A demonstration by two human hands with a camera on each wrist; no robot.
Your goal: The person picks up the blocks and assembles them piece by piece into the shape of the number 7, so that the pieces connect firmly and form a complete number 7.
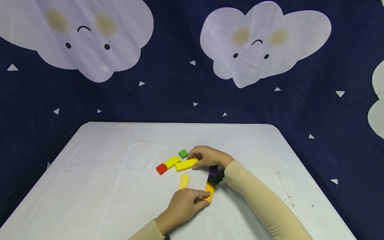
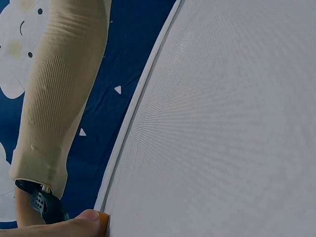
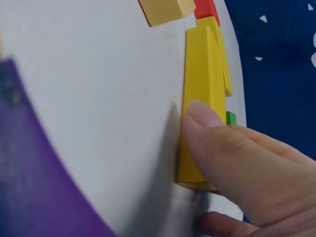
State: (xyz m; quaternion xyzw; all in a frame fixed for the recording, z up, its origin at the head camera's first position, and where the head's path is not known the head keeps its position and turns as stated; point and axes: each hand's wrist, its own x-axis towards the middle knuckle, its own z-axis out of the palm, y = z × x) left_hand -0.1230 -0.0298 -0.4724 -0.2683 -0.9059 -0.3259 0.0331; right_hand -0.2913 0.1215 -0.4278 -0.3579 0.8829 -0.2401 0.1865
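Observation:
In the head view my right hand (image 1: 210, 156) grips the right end of a long yellow block (image 1: 184, 165). The right wrist view shows the thumb along one side of that yellow block (image 3: 197, 74). My left hand (image 1: 186, 203) pinches an orange block (image 1: 209, 190) between thumb and fingers, nearer the front. Only an edge of the orange block (image 2: 103, 223) shows in the left wrist view. Beyond the orange block is a purple block (image 1: 213, 171), partly hidden by the right wrist's dark strap. A pale yellow block (image 1: 184, 181) lies just beyond the left hand.
A shorter yellow block (image 1: 172, 162) lies by the long one, with a red block (image 1: 161, 169) at its left end. Near the right fingertips is a green block (image 1: 183, 153). Everything lies on a white-covered table (image 1: 90, 186) before a dark blue cloud-print cloth (image 1: 174, 93).

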